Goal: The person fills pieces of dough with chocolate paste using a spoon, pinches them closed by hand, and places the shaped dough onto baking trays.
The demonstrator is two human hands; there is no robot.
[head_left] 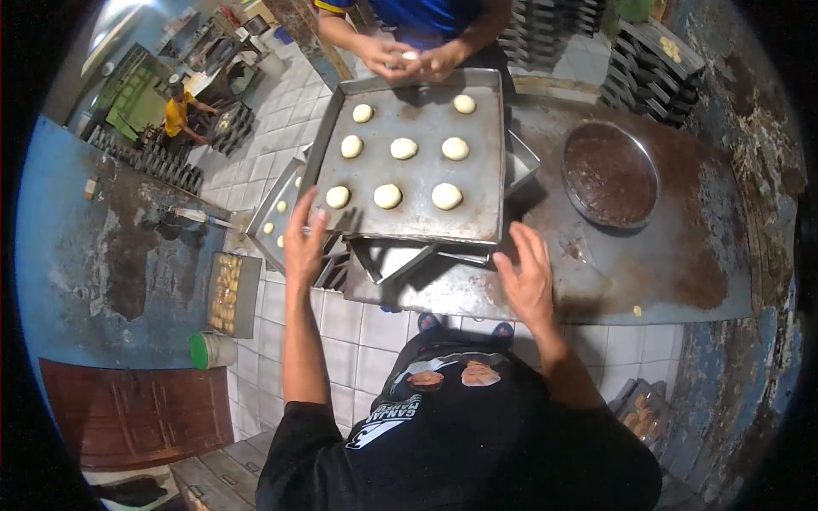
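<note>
A square metal baking tray [409, 170] lies on top of other trays, with several pale dough balls [403, 149] spaced in loose rows on it. My left hand [303, 243] is beside the tray's near left corner, fingers apart; whether it touches the rim I cannot tell. Just off the near right corner is my right hand [527, 277], its fingers spread and holding nothing. Across the tray, a co-worker's hands [413, 61] hold a small pale piece of dough above the far rim.
On the worn metal table [545, 111] to the right stands a round pan [611, 175] with dark brown contents. Another tray [277, 223] with dough balls sits at the left. Dark stacked trays [652, 72] stand at the far right. A person in yellow [177, 115] works farther back.
</note>
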